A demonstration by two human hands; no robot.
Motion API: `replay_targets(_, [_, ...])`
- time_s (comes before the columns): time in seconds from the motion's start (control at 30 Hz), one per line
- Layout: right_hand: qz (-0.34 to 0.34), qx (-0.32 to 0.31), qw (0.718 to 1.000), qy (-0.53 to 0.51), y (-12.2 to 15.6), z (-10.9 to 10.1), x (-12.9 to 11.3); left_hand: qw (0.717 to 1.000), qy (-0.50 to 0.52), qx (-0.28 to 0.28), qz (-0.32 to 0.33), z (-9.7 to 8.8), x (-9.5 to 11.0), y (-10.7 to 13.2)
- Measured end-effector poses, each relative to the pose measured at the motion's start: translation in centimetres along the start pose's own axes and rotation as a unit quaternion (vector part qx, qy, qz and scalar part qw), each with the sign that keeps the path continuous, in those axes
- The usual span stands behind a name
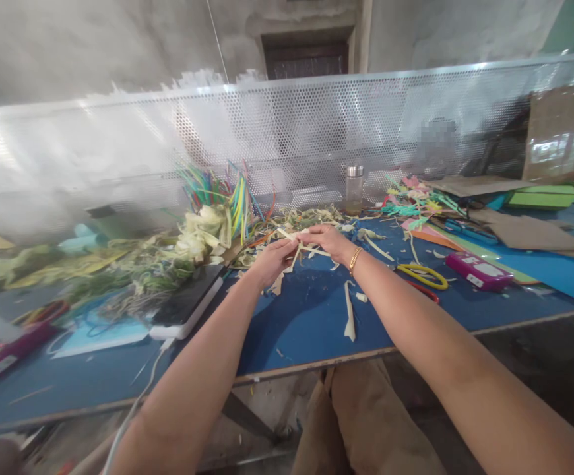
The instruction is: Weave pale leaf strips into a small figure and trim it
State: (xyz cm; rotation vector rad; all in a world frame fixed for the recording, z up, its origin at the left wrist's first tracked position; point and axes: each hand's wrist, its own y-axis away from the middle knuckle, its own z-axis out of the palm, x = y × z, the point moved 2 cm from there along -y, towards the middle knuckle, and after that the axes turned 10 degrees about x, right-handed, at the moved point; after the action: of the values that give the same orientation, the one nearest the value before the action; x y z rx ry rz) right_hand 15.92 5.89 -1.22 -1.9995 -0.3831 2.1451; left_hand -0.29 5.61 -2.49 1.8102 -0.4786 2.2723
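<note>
Over the blue tabletop (297, 330), my left hand (274, 260) and my right hand (329, 242) meet at their fingertips. Both are pinched closed on pale, husk-like strips (317, 250), whose ends stick out around the fingers. How the strips cross or join between the fingers is too small to tell. A gold-coloured bracelet (355, 258) circles my right wrist. Beyond my left hand lies a bunch of cream husk-like leaves (205, 231). Below my right hand, a loose pale strip (349, 311) rests on the table.
Coloured thin stems (240, 201) stand behind the leaves. A phone (185, 297) on a white block lies left, with a white cable. Rightward are yellow-handled scissors (423, 277), a purple box (479, 270) and coloured sheets (559, 267). A glass bottle (354, 191) stands before the perforated metal panel (311, 125).
</note>
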Motion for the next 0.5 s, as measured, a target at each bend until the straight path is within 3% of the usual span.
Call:
replay_targets(0.1, [-0.052,0.019,0.998,0.038,0.05,0.12,-0.15,0.999,-0.019,0.030,0.000,0.02,-0.09,-0.05])
replay_targets(0.23, [-0.050,0.017,0.998,0.041,-0.03,0.33,-0.02,0.995,-0.071,0.065,-0.004,0.31,-0.04,0.02])
replay_targets(0.5, [-0.074,0.062,0.995,-0.017,-0.36,-0.11,-0.09,0.997,-0.060,0.047,-0.005,0.79,0.64,0.14])
